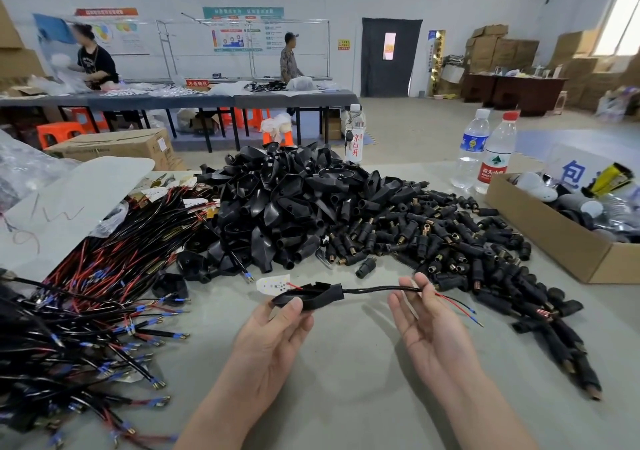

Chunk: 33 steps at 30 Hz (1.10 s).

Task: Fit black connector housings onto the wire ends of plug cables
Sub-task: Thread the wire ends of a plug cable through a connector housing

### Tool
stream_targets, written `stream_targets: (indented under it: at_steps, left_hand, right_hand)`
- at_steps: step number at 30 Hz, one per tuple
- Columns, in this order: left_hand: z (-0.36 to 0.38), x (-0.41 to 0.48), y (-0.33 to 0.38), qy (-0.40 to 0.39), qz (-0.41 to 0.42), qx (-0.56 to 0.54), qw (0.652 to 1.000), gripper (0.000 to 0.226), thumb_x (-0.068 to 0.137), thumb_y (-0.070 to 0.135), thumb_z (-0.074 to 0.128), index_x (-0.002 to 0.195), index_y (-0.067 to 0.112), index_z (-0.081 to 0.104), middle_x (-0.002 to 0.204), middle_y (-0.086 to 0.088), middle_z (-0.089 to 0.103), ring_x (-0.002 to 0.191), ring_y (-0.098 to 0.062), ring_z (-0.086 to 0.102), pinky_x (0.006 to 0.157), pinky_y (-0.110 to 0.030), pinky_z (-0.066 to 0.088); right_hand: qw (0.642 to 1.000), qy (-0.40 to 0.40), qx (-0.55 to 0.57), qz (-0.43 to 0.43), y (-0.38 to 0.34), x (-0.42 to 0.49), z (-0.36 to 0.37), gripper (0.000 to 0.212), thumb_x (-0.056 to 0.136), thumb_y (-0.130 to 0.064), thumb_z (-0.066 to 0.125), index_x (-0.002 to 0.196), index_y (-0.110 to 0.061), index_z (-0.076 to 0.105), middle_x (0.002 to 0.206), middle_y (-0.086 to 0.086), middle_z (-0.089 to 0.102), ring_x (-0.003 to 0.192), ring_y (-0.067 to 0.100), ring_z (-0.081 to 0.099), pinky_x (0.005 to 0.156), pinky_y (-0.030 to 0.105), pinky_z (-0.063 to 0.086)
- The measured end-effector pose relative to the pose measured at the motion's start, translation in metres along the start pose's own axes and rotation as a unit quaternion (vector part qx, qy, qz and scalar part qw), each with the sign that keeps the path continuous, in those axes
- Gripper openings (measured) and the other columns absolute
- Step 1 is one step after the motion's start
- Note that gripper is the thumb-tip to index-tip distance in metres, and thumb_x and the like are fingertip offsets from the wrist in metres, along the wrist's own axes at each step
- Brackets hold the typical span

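- My left hand grips a black housing above the grey table, thumb on its top edge and fingers curled beneath it.
- A black cable comes out of the housing's narrow right end and runs across to my right hand.
- My right hand, palm turned up, pinches the cable between thumb and forefinger; the other fingers lie loosely straight.
- Past that pinch the wire ends, one red and one black, fan out free to the right, each with a blue-sleeved tip.
- A small white circuit board sits just at the housing's left end, with a red lead running to it.
- Beyond my hands is a heap of loose housings of the same kind.
- To its right spreads a pile of small black sockets with brass ends.
- On my left lies a tangled bundle of red and black cables, partly under a white sheet.
- At the far right stands an open cardboard box, with two water bottles near its back corner.
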<state>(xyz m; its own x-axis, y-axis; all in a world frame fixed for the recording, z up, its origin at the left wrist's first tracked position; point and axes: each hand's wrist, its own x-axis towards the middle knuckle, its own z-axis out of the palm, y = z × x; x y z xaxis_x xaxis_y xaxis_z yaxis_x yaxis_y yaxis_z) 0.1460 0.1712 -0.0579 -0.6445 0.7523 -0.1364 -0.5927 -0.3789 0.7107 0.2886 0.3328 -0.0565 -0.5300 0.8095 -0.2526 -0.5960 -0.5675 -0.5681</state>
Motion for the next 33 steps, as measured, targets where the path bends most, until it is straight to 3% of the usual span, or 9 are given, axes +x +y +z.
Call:
stream_targets:
  at_steps: [5, 8, 12, 16, 19, 21, 24, 29, 33]
  left_hand:
    - [0.002, -0.002, 0.0, -0.008, 0.018, 0.043, 0.999, 0.037, 0.079, 0.006, 0.067, 0.115, 0.01, 0.059, 0.115, -0.014, 0.069, 0.109, -0.026, 0.067, 0.093, -0.035, 0.048]
    - [0.006, -0.002, -0.001, 0.001, 0.033, 0.092, 0.995, 0.038, 0.08, 0.003, 0.068, 0.115, 0.01, 0.055, 0.119, -0.023, 0.067, 0.11, -0.031, 0.064, 0.09, -0.034, 0.052]
    - [0.01, -0.004, -0.009, -0.008, 0.037, 0.141, 0.989, 0.035, 0.081, -0.005, 0.066, 0.111, 0.004, 0.052, 0.109, -0.027, 0.069, 0.092, -0.03, 0.069, 0.079, -0.031, 0.06]
    - [0.007, -0.002, -0.009, -0.025, 0.054, 0.171, 0.984, 0.035, 0.077, 0.015, 0.069, 0.109, 0.003, 0.058, 0.109, -0.022, 0.07, 0.091, -0.023, 0.068, 0.078, -0.031, 0.057]
    - [0.004, 0.002, -0.007, 0.034, 0.081, 0.19, 0.978, 0.022, 0.077, 0.034, 0.066, 0.082, 0.013, 0.07, 0.077, -0.008, 0.063, 0.071, -0.014, 0.059, 0.067, -0.029, 0.054]
    - [0.003, 0.003, -0.005, 0.07, 0.098, 0.203, 0.972, 0.026, 0.082, 0.038, 0.064, 0.064, 0.019, 0.064, 0.067, -0.003, 0.053, 0.062, -0.012, 0.052, 0.065, -0.033, 0.048]
    - [0.0, 0.004, -0.003, 0.083, 0.107, 0.205, 0.969, 0.029, 0.098, 0.031, 0.055, 0.074, 0.015, 0.063, 0.066, -0.004, 0.051, 0.058, -0.015, 0.049, 0.065, -0.034, 0.043]
    - [-0.004, 0.003, 0.0, 0.081, 0.101, 0.195, 0.972, 0.022, 0.102, 0.014, 0.049, 0.094, 0.004, 0.067, 0.073, -0.008, 0.06, 0.064, -0.016, 0.055, 0.063, -0.032, 0.043]
    - [-0.006, -0.005, -0.001, 0.063, 0.179, 0.368, 0.91, 0.022, 0.099, 0.01, 0.053, 0.107, 0.023, 0.069, 0.08, 0.006, 0.07, 0.073, -0.009, 0.061, 0.069, -0.023, 0.05]
  right_hand:
    - [0.999, -0.021, 0.019, 0.014, -0.004, -0.002, 0.002, 0.024, 0.103, -0.026, 0.048, 0.109, -0.011, 0.066, 0.095, 0.01, 0.077, 0.08, 0.02, 0.076, 0.062, 0.028, 0.06]
    - [0.993, -0.07, -0.083, 0.049, 0.011, -0.007, 0.006, 0.026, 0.097, -0.028, 0.058, 0.116, -0.013, 0.065, 0.109, 0.013, 0.075, 0.093, 0.027, 0.074, 0.069, 0.037, 0.061]
    - [0.96, -0.169, -0.205, 0.087, 0.038, -0.02, 0.009, 0.041, 0.086, -0.03, 0.067, 0.123, -0.012, 0.061, 0.118, 0.014, 0.071, 0.106, 0.028, 0.07, 0.076, 0.039, 0.06]
    - [0.954, -0.185, -0.229, 0.059, 0.038, -0.021, 0.008, 0.041, 0.087, -0.029, 0.062, 0.124, -0.01, 0.06, 0.117, 0.013, 0.072, 0.109, 0.028, 0.069, 0.079, 0.037, 0.06]
    - [0.952, -0.173, -0.251, 0.038, 0.035, -0.019, 0.007, 0.041, 0.086, -0.03, 0.063, 0.122, -0.01, 0.062, 0.114, 0.013, 0.073, 0.103, 0.025, 0.071, 0.08, 0.039, 0.061]
    - [0.949, -0.162, -0.267, 0.028, 0.035, -0.019, 0.007, 0.041, 0.085, -0.031, 0.064, 0.12, -0.011, 0.064, 0.112, 0.013, 0.074, 0.1, 0.022, 0.071, 0.079, 0.038, 0.06]
    - [0.948, -0.148, -0.28, 0.019, 0.034, -0.02, 0.008, 0.04, 0.081, -0.031, 0.067, 0.117, -0.013, 0.068, 0.114, 0.017, 0.072, 0.104, 0.027, 0.069, 0.079, 0.041, 0.06]
    - [0.949, -0.147, -0.278, 0.025, 0.033, -0.019, 0.008, 0.039, 0.081, -0.031, 0.069, 0.115, -0.012, 0.07, 0.114, 0.021, 0.071, 0.111, 0.037, 0.066, 0.079, 0.041, 0.06]
    - [0.956, -0.153, -0.249, 0.039, 0.032, -0.019, 0.01, 0.04, 0.089, -0.035, 0.059, 0.115, -0.007, 0.069, 0.112, 0.015, 0.073, 0.098, 0.03, 0.072, 0.075, 0.035, 0.06]
